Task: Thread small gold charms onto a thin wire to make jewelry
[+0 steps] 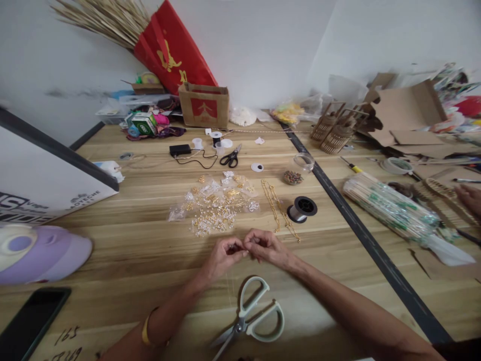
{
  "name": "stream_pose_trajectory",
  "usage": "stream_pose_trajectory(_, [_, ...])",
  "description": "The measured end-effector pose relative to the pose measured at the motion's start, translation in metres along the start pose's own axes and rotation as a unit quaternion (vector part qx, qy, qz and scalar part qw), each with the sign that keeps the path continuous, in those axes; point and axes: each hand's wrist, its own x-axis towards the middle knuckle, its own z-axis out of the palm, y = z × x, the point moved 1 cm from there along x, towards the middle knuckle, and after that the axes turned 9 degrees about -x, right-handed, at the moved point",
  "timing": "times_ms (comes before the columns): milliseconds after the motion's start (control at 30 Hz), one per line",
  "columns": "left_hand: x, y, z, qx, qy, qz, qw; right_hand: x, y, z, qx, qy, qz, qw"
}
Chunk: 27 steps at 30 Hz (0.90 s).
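My left hand (pixel 224 255) and my right hand (pixel 267 247) meet fingertip to fingertip above the wooden table. Both are closed in a pinch. A faint thin thread (pixel 228 287) hangs below my left hand. What lies between the right fingertips is too small to make out. Just beyond the hands spreads a pile of gold and clear beads (pixel 214 220), partly in small plastic bags. To its right lie a gold chain (pixel 276 209) and a spool of clear line (pixel 301 209). White-handled scissors (pixel 244 321) rest partly open in front of me.
Black scissors (pixel 230 157), a black box with a cable (pixel 180 150) and a tub of coloured beads (pixel 293 176) stand farther back. A phone (pixel 35 321) lies at left. Past a dark strip (pixel 345 215) are bagged sticks (pixel 391 205) and another person's hand (pixel 469 198).
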Motion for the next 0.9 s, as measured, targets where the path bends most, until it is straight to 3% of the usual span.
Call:
stream_pose_trajectory(733, [-0.002,0.000,0.001,0.071,-0.050,0.016,0.996,0.000,-0.004,-0.003,-0.034,-0.001,0.006,0.999])
stream_pose_trajectory(800, [-0.002,0.000,0.001,0.074,-0.045,0.014,0.996,0.000,-0.006,-0.005,-0.021,0.021,0.003,1.000])
stream_pose_trajectory(900, [-0.002,0.002,0.001,0.047,-0.016,0.005,0.999,-0.001,-0.011,-0.010,-0.035,0.105,0.007,0.994])
